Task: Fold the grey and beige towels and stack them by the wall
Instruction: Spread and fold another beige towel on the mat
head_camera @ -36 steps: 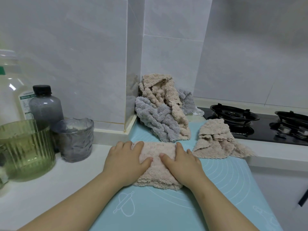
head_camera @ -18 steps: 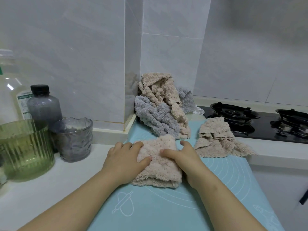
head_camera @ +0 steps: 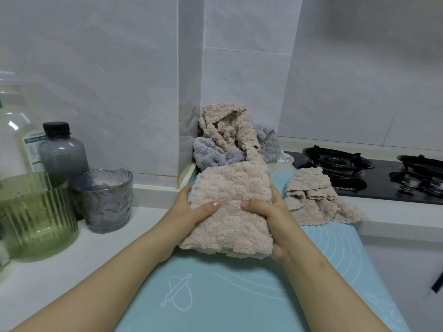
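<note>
Beige towel: folded into a thick pad and held between both hands over the far end of the blue mat, just short of the corner.
Feel: soft, plush and light. It looks floppy too, so the layers could slide or spring open.
Best hold: both side edges, with thumbs on top pinning the fold.
Left hand: grasps the left edge, thumb laid across the top.
Right hand: clasps the right edge, thumb on top and fingers wrapped around the side.
Corner heap: unfolded beige and grey towels bunched against the wall — probably right where the stack belongs.
Loose beige towel: crumpled to the right, partly on the mat, beside the hob.
Counter, left: grey tumbler, green ribbed glass and dark-capped bottle — well apart from the towel.
</note>
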Demonstrator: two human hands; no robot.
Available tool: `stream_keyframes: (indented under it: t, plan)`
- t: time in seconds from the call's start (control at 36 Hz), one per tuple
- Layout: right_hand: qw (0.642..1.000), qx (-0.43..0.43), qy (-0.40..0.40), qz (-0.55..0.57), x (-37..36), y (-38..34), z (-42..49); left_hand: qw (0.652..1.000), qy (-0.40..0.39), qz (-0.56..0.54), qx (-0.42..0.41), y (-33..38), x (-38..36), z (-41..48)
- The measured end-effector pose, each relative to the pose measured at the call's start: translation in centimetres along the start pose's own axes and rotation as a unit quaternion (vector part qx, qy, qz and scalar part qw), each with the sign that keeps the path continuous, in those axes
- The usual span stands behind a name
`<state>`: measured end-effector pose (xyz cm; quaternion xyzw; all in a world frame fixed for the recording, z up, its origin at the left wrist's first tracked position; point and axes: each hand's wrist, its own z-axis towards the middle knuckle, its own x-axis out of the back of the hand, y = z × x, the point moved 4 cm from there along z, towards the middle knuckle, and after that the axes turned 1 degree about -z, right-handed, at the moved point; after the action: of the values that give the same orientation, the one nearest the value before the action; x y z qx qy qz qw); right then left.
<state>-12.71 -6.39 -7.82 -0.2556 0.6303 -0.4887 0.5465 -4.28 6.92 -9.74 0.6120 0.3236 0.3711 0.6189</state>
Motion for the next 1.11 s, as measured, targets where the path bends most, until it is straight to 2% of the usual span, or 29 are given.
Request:
stream_keyframes:
  t: [0.08, 0.17, 0.28, 0.36, 0.5, 0.61, 0.78, 1.11]
  plan:
    - [1.000, -0.005, -0.008, 0.024, 0.2, 0.0, 0.2, 0.989, -0.042, -0.136, 0.043, -0.1, -0.3, -0.1]
    - [1.000, -0.009, 0.011, 0.018, 0.5, 0.2, 0.4, 0.981, -0.048, -0.178, 0.059, 0.0, -0.4, -0.1]
    - [0.998, -0.025, 0.052, -0.025, 1.2, 0.7, 0.8, 0.984, -0.012, -0.168, 0.050, -0.3, 0.0, 0.2]
    - [0.992, -0.038, 0.062, -0.099, 1.5, 1.2, 0.8, 0.987, 0.000, -0.155, 0.032, -0.5, 0.0, 0.4]
    - [0.984, 0.012, 0.070, -0.164, 1.4, 0.9, 0.5, 0.992, 0.032, -0.123, -0.007, -0.3, 0.0, 0.4]
    - [0.985, 0.029, 0.047, -0.164, 1.3, 0.5, 0.5, 0.994, -0.009, -0.090, -0.069, 0.3, -0.2, 0.2]
    - [0.985, 0.002, 0.045, -0.164, 1.3, 0.5, 0.5, 0.998, -0.015, -0.049, -0.033, 0.1, -0.3, -0.1]
    - [0.986, -0.042, 0.051, -0.156, 2.6, 1.9, 1.4, 0.995, 0.004, -0.093, 0.023, -0.5, -0.2, 0.0]
